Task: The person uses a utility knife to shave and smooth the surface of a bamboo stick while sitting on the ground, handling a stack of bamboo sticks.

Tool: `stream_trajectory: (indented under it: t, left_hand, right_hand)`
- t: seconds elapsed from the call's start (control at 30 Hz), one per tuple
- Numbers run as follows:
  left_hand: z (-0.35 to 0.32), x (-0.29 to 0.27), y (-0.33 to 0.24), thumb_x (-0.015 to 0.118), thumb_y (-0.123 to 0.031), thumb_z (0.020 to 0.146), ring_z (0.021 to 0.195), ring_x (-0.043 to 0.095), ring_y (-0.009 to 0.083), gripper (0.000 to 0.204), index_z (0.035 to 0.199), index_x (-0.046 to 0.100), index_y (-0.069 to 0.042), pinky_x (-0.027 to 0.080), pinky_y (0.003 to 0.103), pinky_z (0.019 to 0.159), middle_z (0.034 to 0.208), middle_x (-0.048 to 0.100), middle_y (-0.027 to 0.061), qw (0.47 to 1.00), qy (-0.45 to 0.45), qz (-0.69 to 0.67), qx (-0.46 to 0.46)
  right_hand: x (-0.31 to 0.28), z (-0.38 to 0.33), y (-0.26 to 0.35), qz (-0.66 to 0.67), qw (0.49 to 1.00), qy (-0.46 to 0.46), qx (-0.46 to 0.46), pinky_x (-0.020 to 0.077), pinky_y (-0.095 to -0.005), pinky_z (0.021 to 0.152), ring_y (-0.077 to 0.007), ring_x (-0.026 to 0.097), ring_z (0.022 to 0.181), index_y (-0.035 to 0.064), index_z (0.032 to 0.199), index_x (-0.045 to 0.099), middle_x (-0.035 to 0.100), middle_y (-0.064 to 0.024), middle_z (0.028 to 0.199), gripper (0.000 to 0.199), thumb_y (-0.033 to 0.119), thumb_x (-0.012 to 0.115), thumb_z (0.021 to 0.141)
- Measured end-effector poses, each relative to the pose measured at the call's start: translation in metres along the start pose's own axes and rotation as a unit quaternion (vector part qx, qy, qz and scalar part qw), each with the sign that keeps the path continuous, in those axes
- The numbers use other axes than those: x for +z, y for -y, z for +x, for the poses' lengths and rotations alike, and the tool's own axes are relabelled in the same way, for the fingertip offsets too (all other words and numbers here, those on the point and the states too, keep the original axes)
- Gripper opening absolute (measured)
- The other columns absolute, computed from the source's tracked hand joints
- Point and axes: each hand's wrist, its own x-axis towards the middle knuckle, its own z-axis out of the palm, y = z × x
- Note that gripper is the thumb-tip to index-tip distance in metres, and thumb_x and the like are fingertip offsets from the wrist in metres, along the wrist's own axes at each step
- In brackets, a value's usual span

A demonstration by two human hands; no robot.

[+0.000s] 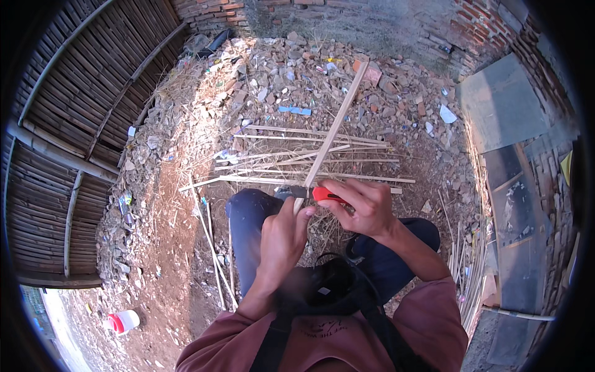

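Note:
My left hand [282,239] is closed round the lower end of a long, pale, flat bamboo strip [338,121], which slants away from me up to the right. In my right hand [367,208] is a knife with a red handle [323,194]. Its greyish blade lies across the strip just above my left thumb, pointing left. How deep the edge sits in the strip I cannot tell. Beyond my hands, several more thin strips [310,180] lie loosely crossed on the ground in front of my knees.
Rubble and litter [297,68] cover the ground up to a brick wall [372,28]. A slatted bamboo wall [80,111] stands at left, with a white and red container [127,320] below it. Leaning boards [505,102] and a bundle of strips [477,273] are at right.

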Motion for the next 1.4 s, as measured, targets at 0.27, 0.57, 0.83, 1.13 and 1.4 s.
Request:
stream_trajectory:
  t: [0.27, 0.57, 0.83, 1.13, 1.4]
  left_hand:
    - [-0.004, -0.001, 0.003, 0.063, -0.029, 0.111, 0.063, 0.067, 0.0474, 0.033, 0.098, 0.058, 0.001, 0.048, 0.052, 0.056, 0.062, 0.061, 0.0214, 1.000, 0.007, 0.005, -0.010]
    - [-0.006, -0.002, 0.005, 0.063, -0.029, 0.110, 0.062, 0.065, 0.0485, 0.033, 0.097, 0.058, 0.001, 0.046, 0.053, 0.054, 0.061, 0.060, 0.0229, 1.000, 0.002, 0.009, -0.005]
    - [-0.017, -0.002, 0.011, 0.062, -0.028, 0.111, 0.061, 0.064, 0.0485, 0.033, 0.096, 0.057, 0.001, 0.045, 0.053, 0.052, 0.060, 0.059, 0.0223, 1.000, 0.011, 0.020, -0.007]
    - [-0.038, -0.002, 0.014, 0.058, -0.032, 0.113, 0.069, 0.062, 0.0517, 0.036, 0.097, 0.057, 0.001, 0.043, 0.052, 0.059, 0.066, 0.057, 0.0243, 0.995, 0.072, 0.024, -0.072]
    - [-0.041, -0.004, 0.021, 0.060, -0.033, 0.111, 0.069, 0.066, 0.0509, 0.035, 0.099, 0.057, -0.001, 0.046, 0.058, 0.058, 0.063, 0.062, 0.0238, 0.995, 0.066, 0.043, -0.056]
  right_hand:
    - [-0.007, 0.008, -0.001, -0.002, 1.000, -0.019, 0.014, 0.0520, -0.0338, 0.049, -0.0189, 0.068, 0.055, 0.0147, 0.115, 0.081, 0.073, -0.0013, 0.076, 0.031, 0.031, 0.086, 0.090]
    - [-0.010, 0.009, -0.008, -0.021, 1.000, -0.004, 0.002, 0.0504, -0.0330, 0.048, -0.0184, 0.067, 0.054, 0.0145, 0.115, 0.081, 0.073, -0.0015, 0.075, 0.032, 0.033, 0.086, 0.090]
    - [-0.020, 0.014, -0.010, -0.018, 0.998, 0.006, 0.052, 0.0584, -0.0344, 0.058, -0.0240, 0.076, 0.069, 0.0080, 0.115, 0.081, 0.081, -0.0089, 0.093, 0.030, 0.025, 0.085, 0.091]
    - [-0.039, 0.028, -0.057, -0.010, 0.984, -0.118, 0.131, 0.0592, -0.0348, 0.063, -0.0268, 0.078, 0.072, 0.0064, 0.115, 0.081, 0.082, -0.0136, 0.096, 0.029, 0.028, 0.083, 0.095]
    - [-0.039, 0.025, -0.069, -0.023, 0.986, -0.100, 0.133, 0.0580, -0.0361, 0.063, -0.0278, 0.078, 0.071, 0.0068, 0.113, 0.082, 0.081, -0.0144, 0.092, 0.028, 0.029, 0.081, 0.096]
